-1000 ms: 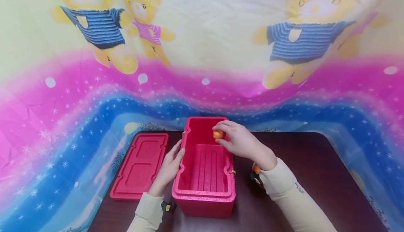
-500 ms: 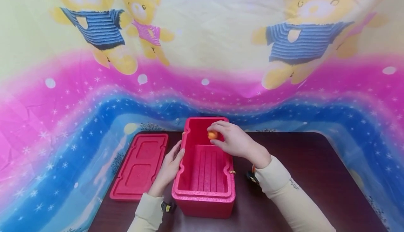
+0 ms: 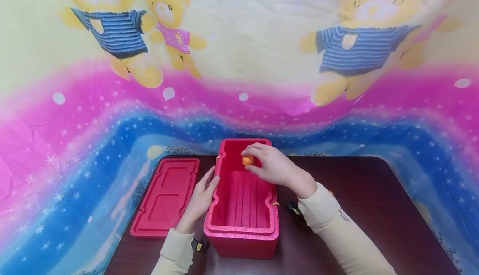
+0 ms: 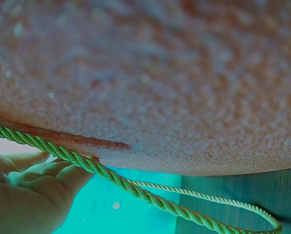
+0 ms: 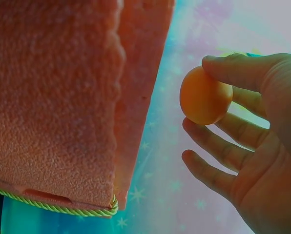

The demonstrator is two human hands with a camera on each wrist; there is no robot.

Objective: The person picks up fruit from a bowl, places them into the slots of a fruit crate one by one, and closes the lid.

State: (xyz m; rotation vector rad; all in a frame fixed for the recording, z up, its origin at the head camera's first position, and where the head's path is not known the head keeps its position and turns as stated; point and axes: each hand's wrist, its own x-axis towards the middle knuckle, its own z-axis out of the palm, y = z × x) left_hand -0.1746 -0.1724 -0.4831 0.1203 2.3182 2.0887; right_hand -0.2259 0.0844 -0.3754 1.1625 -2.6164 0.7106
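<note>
A deep red foam box [image 3: 243, 244] stands lidless on the dark table, its ridged floor in sight. Over its far half, in the head view, my right hand [image 3: 275, 167] pinches a small, smooth, round orange fruit [image 3: 247, 160] between thumb and fingertips. The right wrist view has the fruit [image 5: 204, 96] above the box's rim level, the lower fingers of the hand [image 5: 253, 161] spread beneath. My left hand [image 3: 202, 194] rests with straight fingers along the box's left wall. A twisted cord handle [image 4: 101, 168] crosses in front of that hand in the left wrist view.
The red lid [image 3: 164, 198] lies flat on the table left of the box. A bit of something orange [image 3: 331, 192] peeks from behind the right sleeve. A cartoon-bear cloth [image 3: 239, 59] hangs behind the table [image 3: 374, 208].
My right hand has shifted left with the orange fruit, from the box's right rim to over its opening. The left hand has stayed in place.
</note>
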